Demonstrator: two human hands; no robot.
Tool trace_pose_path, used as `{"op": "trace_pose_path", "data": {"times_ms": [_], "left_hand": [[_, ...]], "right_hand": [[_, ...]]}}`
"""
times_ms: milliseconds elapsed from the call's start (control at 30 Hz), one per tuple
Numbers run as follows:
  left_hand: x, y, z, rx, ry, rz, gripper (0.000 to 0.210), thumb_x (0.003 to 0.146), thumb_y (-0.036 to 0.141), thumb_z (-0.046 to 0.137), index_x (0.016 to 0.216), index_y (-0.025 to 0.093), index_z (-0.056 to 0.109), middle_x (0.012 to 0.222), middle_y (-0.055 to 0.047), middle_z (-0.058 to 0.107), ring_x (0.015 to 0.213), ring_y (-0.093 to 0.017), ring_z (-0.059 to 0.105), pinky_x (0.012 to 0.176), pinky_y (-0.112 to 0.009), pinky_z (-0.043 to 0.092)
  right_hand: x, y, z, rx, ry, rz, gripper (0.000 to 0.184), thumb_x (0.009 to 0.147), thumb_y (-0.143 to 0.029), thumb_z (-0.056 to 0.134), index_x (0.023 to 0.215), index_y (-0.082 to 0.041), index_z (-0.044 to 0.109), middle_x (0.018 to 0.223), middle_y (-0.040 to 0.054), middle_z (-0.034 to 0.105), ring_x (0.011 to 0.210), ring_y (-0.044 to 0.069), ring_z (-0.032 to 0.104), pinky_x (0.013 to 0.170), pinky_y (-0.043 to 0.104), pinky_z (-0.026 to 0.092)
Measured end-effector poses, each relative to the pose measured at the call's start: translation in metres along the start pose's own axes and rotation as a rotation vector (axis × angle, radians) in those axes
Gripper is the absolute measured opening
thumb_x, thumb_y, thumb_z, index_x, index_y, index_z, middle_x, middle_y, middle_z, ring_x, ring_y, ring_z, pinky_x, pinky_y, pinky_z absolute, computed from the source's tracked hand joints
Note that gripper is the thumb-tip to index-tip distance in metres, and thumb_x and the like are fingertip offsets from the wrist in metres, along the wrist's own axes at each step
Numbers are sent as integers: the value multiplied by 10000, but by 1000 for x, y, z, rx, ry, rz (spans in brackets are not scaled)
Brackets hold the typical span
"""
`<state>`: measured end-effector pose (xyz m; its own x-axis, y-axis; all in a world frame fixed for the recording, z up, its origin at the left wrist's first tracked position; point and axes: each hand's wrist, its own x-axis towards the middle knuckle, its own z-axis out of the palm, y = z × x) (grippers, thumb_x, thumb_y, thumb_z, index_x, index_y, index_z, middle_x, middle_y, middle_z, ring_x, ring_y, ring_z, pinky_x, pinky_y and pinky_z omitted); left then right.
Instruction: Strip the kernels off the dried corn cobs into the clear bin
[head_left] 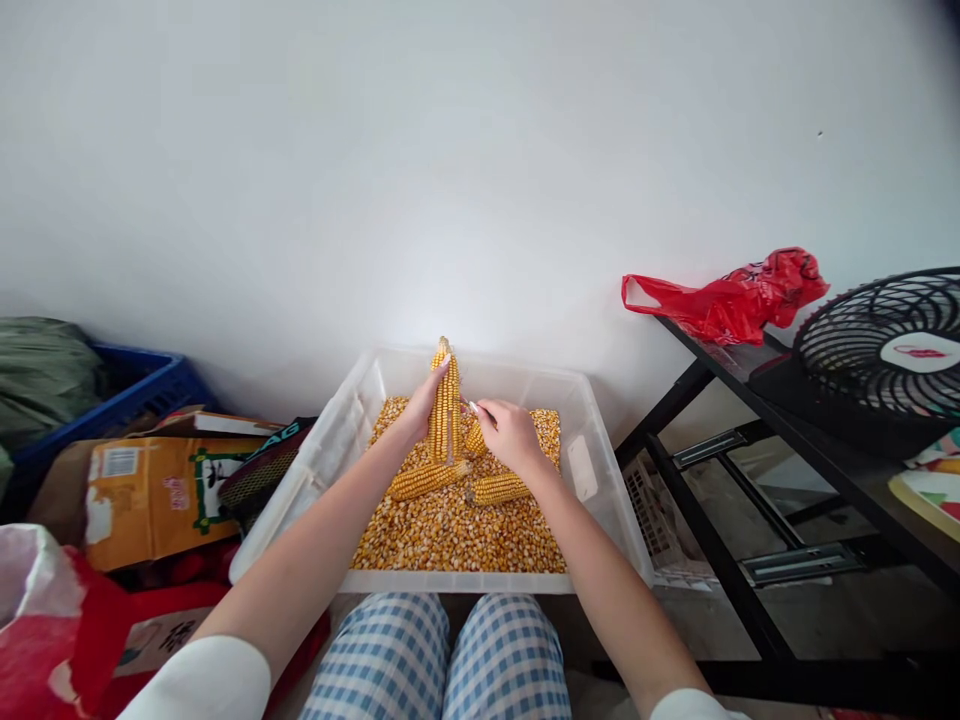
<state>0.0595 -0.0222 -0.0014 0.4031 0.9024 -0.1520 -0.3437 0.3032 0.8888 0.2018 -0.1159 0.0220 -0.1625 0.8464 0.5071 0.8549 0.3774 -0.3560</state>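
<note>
- An upright corn cob point(445, 405) stands on end in the loose kernels point(457, 530), near the far wall of a clear plastic tub point(600, 480), its tip rising just above the rim.
- The left hand point(421, 408) is closed around the cob's left side, holding it steady.
- The right hand point(510, 435) is curled shut on a small tool point(475, 408) whose pale tip touches the cob's right side; what kind of tool it is cannot be told.
- Two more cobs lie flat on the kernels at the foot of the upright one: one point(426, 480) to the left, one point(501, 489) under the right wrist. A third point(475, 438) shows partly between the hands.
- The tub sits on the floor just beyond the person's knees in blue checked trousers point(442, 655).
- To the left lie a cardboard box point(150, 495) and a blue crate point(142, 390).
- To the right, a black bench point(825, 450) carries a red plastic bag point(731, 295) and a black fan point(885, 345).
</note>
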Motion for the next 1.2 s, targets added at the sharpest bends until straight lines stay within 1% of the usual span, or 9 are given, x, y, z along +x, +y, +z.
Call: {"op": "trace_pose_path", "data": {"times_ms": [267, 533, 633, 733, 867, 933, 1033, 1133, 1200], "left_hand": [[3, -1, -4, 73, -15, 2, 542, 679, 667, 440, 796, 155, 569, 599, -64, 612, 545, -180, 597, 528, -301, 489], [3, 0, -3, 157, 8, 57, 541, 687, 667, 428, 790, 154, 567, 594, -60, 594, 516, -171, 583, 527, -312, 479], [1, 1, -2, 197, 34, 88, 523, 684, 656, 451, 797, 155, 554, 579, -45, 579, 493, -164, 567, 492, -297, 464], [-5, 3, 1, 288, 80, 151, 527, 674, 638, 489, 874, 154, 547, 598, -31, 579, 511, -164, 569, 482, -279, 455], [-14, 5, 6, 461, 162, 263, 556, 651, 611, 543, 980, 163, 562, 752, -37, 618, 634, -168, 584, 549, -255, 454], [-17, 6, 8, 503, 174, 278, 578, 663, 616, 523, 1026, 168, 559, 800, -41, 625, 667, -173, 582, 574, -257, 451], [-19, 9, 9, 550, 159, 291, 590, 689, 617, 486, 1064, 167, 551, 838, -47, 630, 703, -181, 580, 619, -270, 450], [-21, 13, 9, 682, 136, 388, 536, 693, 584, 505, 1027, 172, 580, 908, -36, 635, 817, -198, 570, 726, -276, 429], [-23, 15, 8, 770, 109, 436, 517, 685, 569, 518, 1000, 166, 592, 902, -25, 636, 844, -205, 559, 749, -275, 414]], "right_hand": [[0, 0, -2, 10, -27, -32, 295, 893, -278, 346, 874, -189, 626, 832, 51, 660, 731, 147, 571, 657, 237, 359], [0, 0, -1, 34, -38, -27, 287, 893, -269, 350, 891, -190, 626, 854, 56, 657, 761, 150, 574, 687, 242, 371], [1, 3, 1, 64, -50, -32, 276, 890, -256, 360, 911, -194, 629, 873, 58, 656, 779, 150, 574, 705, 241, 375], [1, 5, 4, 100, -55, -44, 277, 887, -246, 366, 904, -186, 635, 876, 62, 656, 780, 147, 575, 711, 237, 378], [0, 6, 9, 117, -74, -38, 280, 881, -256, 381, 852, -177, 648, 806, 58, 655, 722, 144, 565, 679, 235, 374], [0, 6, 9, 144, -81, -19, 285, 881, -264, 381, 855, -178, 652, 790, 54, 656, 702, 140, 560, 670, 231, 373], [0, 7, 7, 210, -110, 16, 286, 880, -283, 389, 900, -184, 656, 833, 53, 666, 706, 136, 567, 670, 224, 379], [-1, 10, 4, 258, -191, 33, 291, 873, -305, 402, 890, -184, 666, 812, 45, 675, 673, 138, 570, 654, 226, 385], [-1, 12, 3, 285, -240, 32, 295, 870, -310, 407, 873, -181, 673, 788, 41, 677, 664, 140, 573, 659, 231, 391]]}}
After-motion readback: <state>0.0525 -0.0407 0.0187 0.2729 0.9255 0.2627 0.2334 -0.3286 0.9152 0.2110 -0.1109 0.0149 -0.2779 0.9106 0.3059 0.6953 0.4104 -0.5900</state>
